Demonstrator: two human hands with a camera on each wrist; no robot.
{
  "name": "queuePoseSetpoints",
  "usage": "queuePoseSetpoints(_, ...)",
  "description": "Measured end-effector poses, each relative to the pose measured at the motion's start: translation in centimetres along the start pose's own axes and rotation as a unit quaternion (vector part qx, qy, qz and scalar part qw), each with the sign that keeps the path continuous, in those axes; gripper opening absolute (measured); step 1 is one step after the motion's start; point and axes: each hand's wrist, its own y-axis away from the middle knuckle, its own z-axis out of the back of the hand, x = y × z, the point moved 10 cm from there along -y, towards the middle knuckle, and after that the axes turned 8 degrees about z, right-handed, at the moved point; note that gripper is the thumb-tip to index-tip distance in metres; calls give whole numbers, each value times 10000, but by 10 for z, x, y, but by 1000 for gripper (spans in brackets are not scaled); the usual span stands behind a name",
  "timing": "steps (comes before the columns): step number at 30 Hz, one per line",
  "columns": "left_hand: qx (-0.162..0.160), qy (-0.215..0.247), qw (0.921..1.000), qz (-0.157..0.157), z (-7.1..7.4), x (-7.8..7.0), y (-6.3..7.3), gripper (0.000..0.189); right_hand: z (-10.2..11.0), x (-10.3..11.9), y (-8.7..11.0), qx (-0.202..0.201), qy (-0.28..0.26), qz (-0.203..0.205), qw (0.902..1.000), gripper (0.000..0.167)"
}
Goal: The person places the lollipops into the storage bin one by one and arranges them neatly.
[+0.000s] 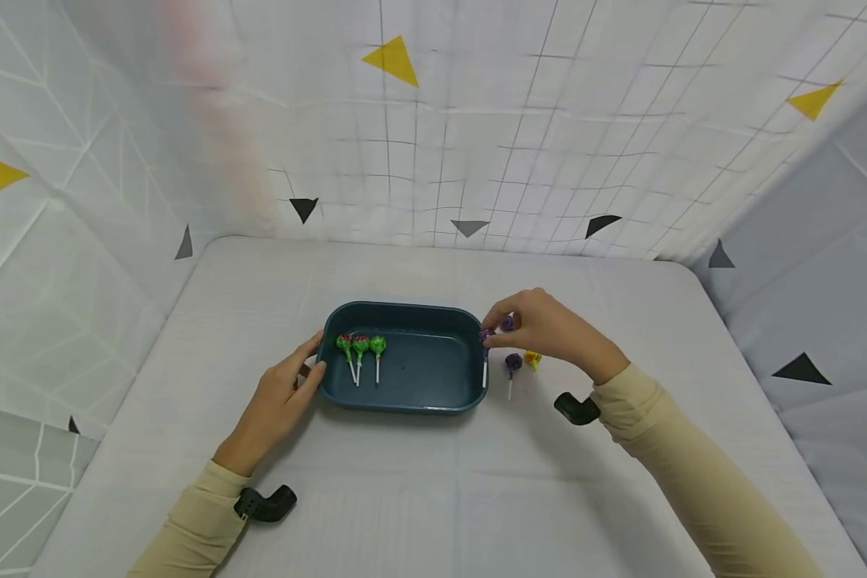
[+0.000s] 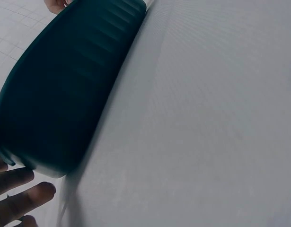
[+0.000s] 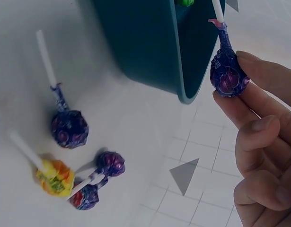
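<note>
A purple-wrapped lollipop (image 3: 228, 78) is pinched between the thumb and fingertips of my right hand (image 1: 552, 325), at the right rim of a dark teal plastic tub (image 1: 426, 365). Its white stick points toward me in the head view, overlapping the tub's right wall. My left hand (image 1: 278, 401) rests its fingertips against the tub's left end; in the left wrist view the fingers (image 2: 27, 201) are extended by the outer wall. Inside the tub, on the left, three green-wrapped lollipops (image 1: 361, 345) lie side by side, sticks toward me.
Right of the tub, on the white-covered table (image 1: 405, 498), lie a purple lollipop (image 3: 69, 128), a yellow one (image 3: 56, 178), another purple one (image 3: 110, 163) and a red-and-blue one (image 3: 84, 196). White curtains with grid lines (image 1: 491, 144) surround the table's back and sides.
</note>
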Motion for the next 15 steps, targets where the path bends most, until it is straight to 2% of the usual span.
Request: queuePoseSetpoints(15, -60, 4, 10000, -54, 1, -1, 0, 51, -8, 22, -23, 197, 34, 245, 9995, 11)
